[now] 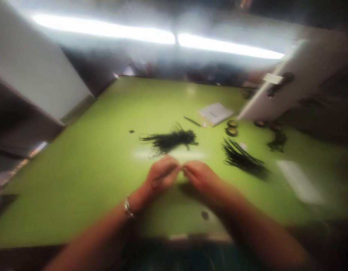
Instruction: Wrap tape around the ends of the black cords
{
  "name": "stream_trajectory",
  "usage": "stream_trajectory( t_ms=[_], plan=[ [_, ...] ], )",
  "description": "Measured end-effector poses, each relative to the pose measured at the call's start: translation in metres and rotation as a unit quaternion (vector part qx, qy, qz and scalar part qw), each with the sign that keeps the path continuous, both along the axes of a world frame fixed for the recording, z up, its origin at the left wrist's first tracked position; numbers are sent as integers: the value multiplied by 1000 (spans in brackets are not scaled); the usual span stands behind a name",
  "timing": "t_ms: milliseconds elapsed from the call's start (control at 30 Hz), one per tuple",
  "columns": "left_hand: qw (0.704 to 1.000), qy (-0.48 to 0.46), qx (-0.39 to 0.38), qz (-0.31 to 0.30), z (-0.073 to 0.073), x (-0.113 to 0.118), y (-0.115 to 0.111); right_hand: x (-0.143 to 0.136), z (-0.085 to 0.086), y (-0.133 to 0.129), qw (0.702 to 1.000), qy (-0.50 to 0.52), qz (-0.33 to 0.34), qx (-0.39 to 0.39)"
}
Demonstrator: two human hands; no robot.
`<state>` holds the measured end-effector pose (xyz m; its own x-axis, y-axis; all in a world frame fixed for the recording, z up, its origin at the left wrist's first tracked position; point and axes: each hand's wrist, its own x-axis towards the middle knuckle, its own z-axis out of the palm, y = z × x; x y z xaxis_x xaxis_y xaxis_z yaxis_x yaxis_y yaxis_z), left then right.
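Over the green table (92, 169), my left hand (163, 174) and my right hand (200, 176) meet at the fingertips. A thin dark strand (162, 175) lies across my left hand, whose fingers are closed on it. The fingers of my right hand are pinched together; what they hold is too small and blurred to name. Just beyond my hands lies a tangled bundle of black looped cords (172, 140). Another black bundle (243, 158) is to the right of my right hand.
Farther back are a white pad (215, 113), a dark pen (192, 121) and rolls of tape (231, 131). A pale strip (299, 181) lies at the right, near a white upright panel (287, 82). A small dark piece (205, 215) sits near the front edge.
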<state>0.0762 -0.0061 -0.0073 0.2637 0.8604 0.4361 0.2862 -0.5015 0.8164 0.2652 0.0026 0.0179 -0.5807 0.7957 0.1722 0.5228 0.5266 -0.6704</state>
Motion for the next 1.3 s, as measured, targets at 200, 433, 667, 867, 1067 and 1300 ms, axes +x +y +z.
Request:
stream_trajectory(
  t_ms=[200,433,667,867,1067,1300],
  plan=[
    [983,45,160,-81,-1,-8,2,8,24,1,940,90,20,-330],
    [981,66,176,-43,7,-7,3,4,17,0,972,112,-29,-203],
    [929,-123,-321,-133,18,-7,1,3,3,-1,924,-50,22,379],
    [915,-147,-348,-142,9,-9,2,8,2,4,902,-107,26,417],
    [993,88,79,-24,5,-8,8,3,-4,10,968,-151,24,201],
    [995,63,64,-47,11,-6,4,6,-1,5,996,4,3,90]
  ],
)
